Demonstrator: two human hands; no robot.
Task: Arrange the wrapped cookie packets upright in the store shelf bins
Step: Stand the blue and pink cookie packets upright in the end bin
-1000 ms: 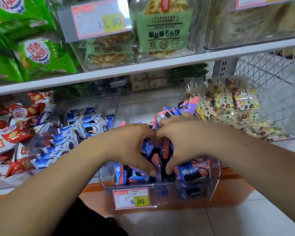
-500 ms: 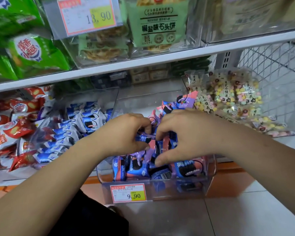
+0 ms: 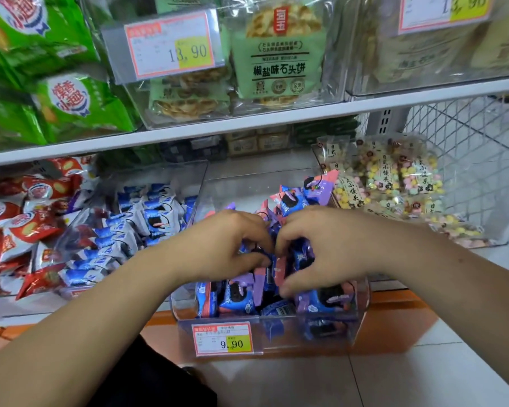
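A clear plastic bin on the bottom shelf holds several blue, purple and pink wrapped cookie packets. Those at the front stand upright; others lean at the back. Both my hands are inside the bin, side by side over the middle packets. My left hand has its fingers curled round a blue packet. My right hand grips packets between curled fingers and thumb, which presses down near the pink one. The packets under my palms are hidden.
A 9.90 price tag hangs on the bin front. A bin of blue-white cookie packets stands left, red snack bags farther left, pastel candy bags right, a wire basket beyond. An upper shelf edge overhangs.
Both hands have drawn their fingers up and closer together over the middle packets; the thumbs no longer reach down to the front row. The view has shifted slightly.
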